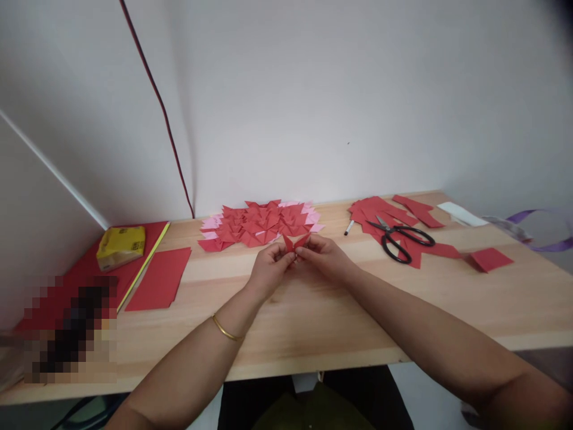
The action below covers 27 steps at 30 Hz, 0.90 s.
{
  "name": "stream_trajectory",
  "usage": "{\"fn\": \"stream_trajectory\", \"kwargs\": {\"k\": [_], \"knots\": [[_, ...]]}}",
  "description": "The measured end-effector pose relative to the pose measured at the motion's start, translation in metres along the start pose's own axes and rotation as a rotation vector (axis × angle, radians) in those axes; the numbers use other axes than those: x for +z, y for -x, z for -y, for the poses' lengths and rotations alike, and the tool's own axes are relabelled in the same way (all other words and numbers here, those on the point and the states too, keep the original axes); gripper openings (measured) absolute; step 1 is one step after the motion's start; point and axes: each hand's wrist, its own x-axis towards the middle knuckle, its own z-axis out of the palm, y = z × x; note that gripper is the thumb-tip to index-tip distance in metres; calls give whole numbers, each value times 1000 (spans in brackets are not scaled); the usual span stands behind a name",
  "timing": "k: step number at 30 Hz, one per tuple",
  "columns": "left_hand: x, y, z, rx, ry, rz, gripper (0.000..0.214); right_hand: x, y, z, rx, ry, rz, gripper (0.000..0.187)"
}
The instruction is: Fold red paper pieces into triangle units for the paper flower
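Red folded paper [289, 242] is pinched by left grip [271, 263] and right grip [324, 257] fingertips.

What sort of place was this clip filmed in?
Probably a small paper-craft workspace, perhaps at home: a wooden table against a plain wall, a pile of folded red and pink paper pieces, and black-handled scissors lying on red paper scraps.

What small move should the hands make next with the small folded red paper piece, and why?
Probably crease the small folded red paper piece more firmly: the left hand and the right hand both pinch it, its two pointed tips stand apart, and a pile of folded red and pink paper pieces lies just beyond.
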Motion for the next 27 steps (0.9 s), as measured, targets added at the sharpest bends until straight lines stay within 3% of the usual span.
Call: {"fn": "stream_trajectory", "kwargs": {"k": [21,27], "knots": [[0,-1,1,-2,-37,5,17,-1,1,-5,-41,79,24,18],[0,0,-2,-17,-36,0,20,3,2,-1,-21,-6,19,20]]}}
